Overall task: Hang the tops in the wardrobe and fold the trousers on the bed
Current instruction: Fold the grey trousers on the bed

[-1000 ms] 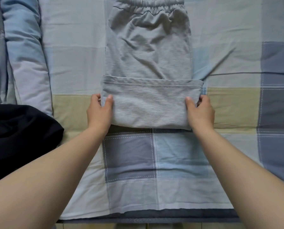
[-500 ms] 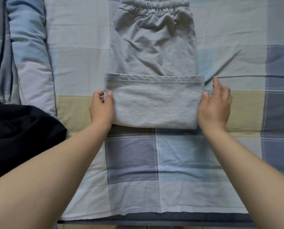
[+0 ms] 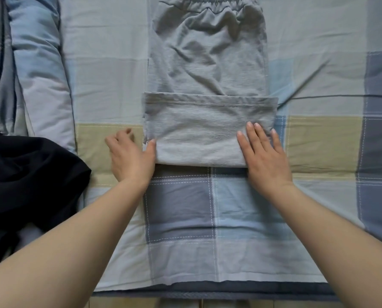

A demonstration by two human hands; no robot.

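Both hands are working at the near fold of the grey trousers [image 3: 207, 85]. Lying flat with straight fingers, the right hand [image 3: 264, 156] is pressing down on the right end of the folded-up leg section. At the left edge of that section the left hand [image 3: 130, 155] is resting on the bed [image 3: 319, 141], fingers loosely spread, its thumb just touching the cloth; neither hand is gripping anything.

Running away from the person down the middle of the checked bedcover, the trousers are lying with the elastic waistband at the far end and the hems doubled up over the legs. A dark garment [image 3: 30, 178] is sitting in a heap at the near left, beside a rolled pale-blue quilt [image 3: 36, 70].

Judging by the soft creases, the fabric is a light, limp jersey that will slump and skew unless carried evenly, so taking hold of both corners of the near fold looks best. No brand, label or writing is showing anywhere.
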